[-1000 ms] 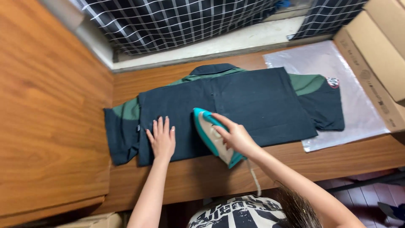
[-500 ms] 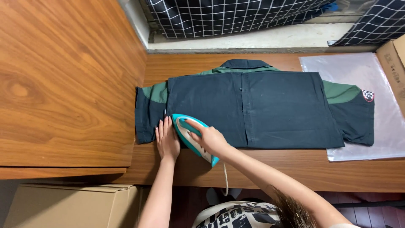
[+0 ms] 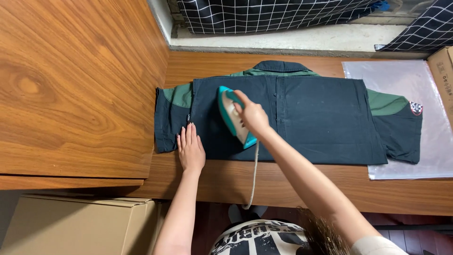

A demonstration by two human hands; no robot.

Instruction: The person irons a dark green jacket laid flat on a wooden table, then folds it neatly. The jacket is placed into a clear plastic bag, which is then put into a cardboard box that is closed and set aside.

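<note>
A dark navy shirt (image 3: 321,118) with green shoulder panels lies folded flat on a wooden table (image 3: 302,184), collar toward the far side. My right hand (image 3: 252,115) grips the handle of a teal and white iron (image 3: 229,113) standing on the shirt's left half, nose pointing away from me. Its cord (image 3: 255,174) hangs down over the table's near edge. My left hand (image 3: 190,148) lies flat, fingers together, on the shirt's lower left corner, just left of the iron.
A tall wooden panel (image 3: 75,89) rises at the left. A clear plastic sheet (image 3: 424,118) lies under the shirt's right sleeve, beside a cardboard box (image 3: 443,71). Another cardboard box (image 3: 75,226) sits below left. Black checked fabric (image 3: 264,14) lies at the back.
The iron has moved away from me, from the shirt's near edge up toward its middle. My left hand stays pressed on the lower left corner. The camera view has shifted.
</note>
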